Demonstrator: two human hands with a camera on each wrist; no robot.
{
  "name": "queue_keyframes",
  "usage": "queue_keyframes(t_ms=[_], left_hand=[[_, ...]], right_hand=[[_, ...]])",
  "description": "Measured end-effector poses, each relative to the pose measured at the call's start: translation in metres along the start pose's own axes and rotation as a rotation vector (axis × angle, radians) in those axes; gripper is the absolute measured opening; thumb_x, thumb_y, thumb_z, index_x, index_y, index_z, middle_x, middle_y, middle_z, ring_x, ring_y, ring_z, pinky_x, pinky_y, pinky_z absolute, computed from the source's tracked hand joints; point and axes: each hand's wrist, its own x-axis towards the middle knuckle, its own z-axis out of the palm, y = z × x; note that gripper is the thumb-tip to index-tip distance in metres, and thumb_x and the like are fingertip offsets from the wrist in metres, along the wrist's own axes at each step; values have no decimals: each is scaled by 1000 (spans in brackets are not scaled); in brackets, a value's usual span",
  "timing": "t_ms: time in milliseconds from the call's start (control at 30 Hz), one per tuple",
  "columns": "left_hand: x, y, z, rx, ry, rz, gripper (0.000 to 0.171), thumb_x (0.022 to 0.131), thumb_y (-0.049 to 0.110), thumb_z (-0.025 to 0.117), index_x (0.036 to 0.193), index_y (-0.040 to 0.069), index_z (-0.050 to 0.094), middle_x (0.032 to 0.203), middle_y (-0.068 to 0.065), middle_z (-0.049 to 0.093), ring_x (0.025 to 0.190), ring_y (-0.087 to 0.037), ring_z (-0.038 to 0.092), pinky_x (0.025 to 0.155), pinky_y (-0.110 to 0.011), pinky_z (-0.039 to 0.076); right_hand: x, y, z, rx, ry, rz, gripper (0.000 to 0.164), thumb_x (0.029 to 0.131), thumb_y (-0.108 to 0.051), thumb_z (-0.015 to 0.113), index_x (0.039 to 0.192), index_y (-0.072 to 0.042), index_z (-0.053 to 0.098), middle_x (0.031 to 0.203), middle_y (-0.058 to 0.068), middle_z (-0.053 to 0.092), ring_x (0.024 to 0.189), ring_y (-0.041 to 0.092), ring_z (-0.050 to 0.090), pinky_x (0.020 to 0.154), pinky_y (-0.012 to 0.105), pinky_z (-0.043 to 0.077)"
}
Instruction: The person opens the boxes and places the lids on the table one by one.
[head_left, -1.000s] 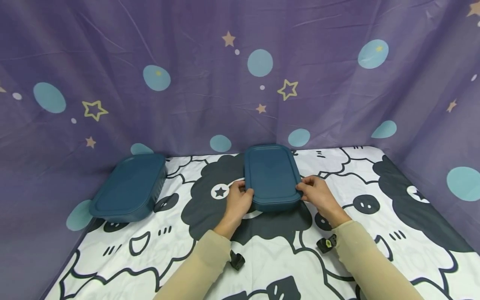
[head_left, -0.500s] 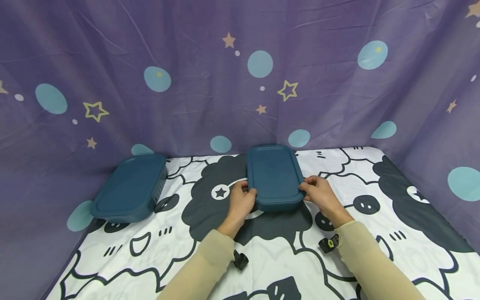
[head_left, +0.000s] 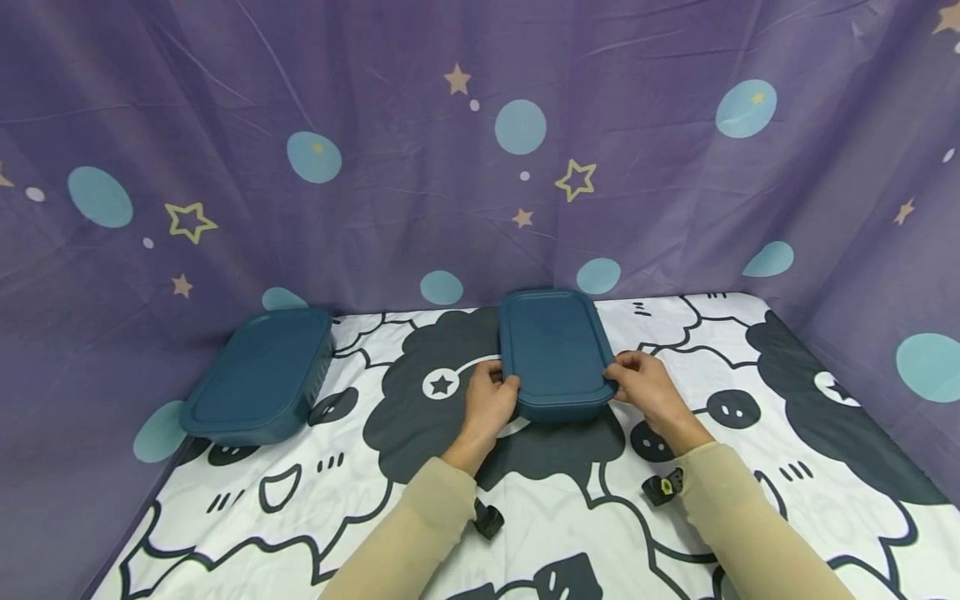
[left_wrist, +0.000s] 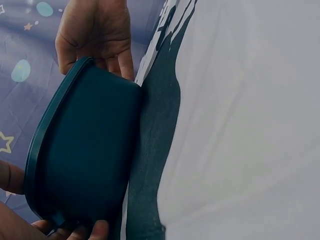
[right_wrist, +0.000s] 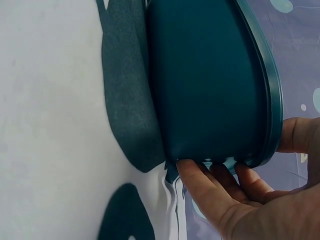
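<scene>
A dark teal rectangular storage box (head_left: 558, 346) with a fitted lid sits at the back middle of the table in the head view. On its near left corner my left hand (head_left: 487, 407) grips it, thumb at the lid's rim and fingers along the side wall. My right hand (head_left: 651, 392) holds the near right corner in the same manner. In the right wrist view, the right hand's fingers (right_wrist: 200, 185) touch the side wall of the box (right_wrist: 210, 85). The left wrist view has both hands at opposite ends of the box's front wall (left_wrist: 90, 145). Its contents are hidden.
Another teal lidded box (head_left: 262, 375) stands at the table's left edge. A white cloth (head_left: 360, 483) with black cartoon prints covers the table. Behind hangs a purple curtain (head_left: 405, 167), close to the far edge of the held box.
Both hands have shifted the box a little to the right across the cloth, keeping their hold on it. The other box has stayed in place.
</scene>
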Motion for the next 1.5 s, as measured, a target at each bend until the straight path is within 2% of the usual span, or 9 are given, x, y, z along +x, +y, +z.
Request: queue_keyframes(t_ms=[433, 967, 1500], left_hand=[[-2, 4, 5, -17, -4, -2, 34, 82, 7, 57, 114, -3, 59, 102, -16, 62, 95, -28, 60, 83, -41, 48], [-2, 4, 13, -52, -2, 18, 33, 81, 6, 57, 112, -4, 59, 97, -14, 62, 86, -22, 61, 73, -35, 50], [-4, 6, 18, -47, -3, 22, 33, 81, 7, 57, 113, -4, 58, 99, -14, 62, 91, -24, 61, 80, -38, 49]], right_hand=[[0, 2, -5, -11, 19, -12, 37, 91, -13, 53, 119, 11, 48, 108, 18, 49, 81, 13, 57, 70, 25, 53], [1, 2, -11, -1, 31, -28, 37, 90, -12, 51, 116, 13, 49, 105, 18, 49, 79, 11, 57, 68, 23, 53], [1, 2, -16, -3, 43, -9, 40, 91, -12, 50, 121, 13, 47, 109, 19, 48, 81, 12, 58, 71, 22, 53]])
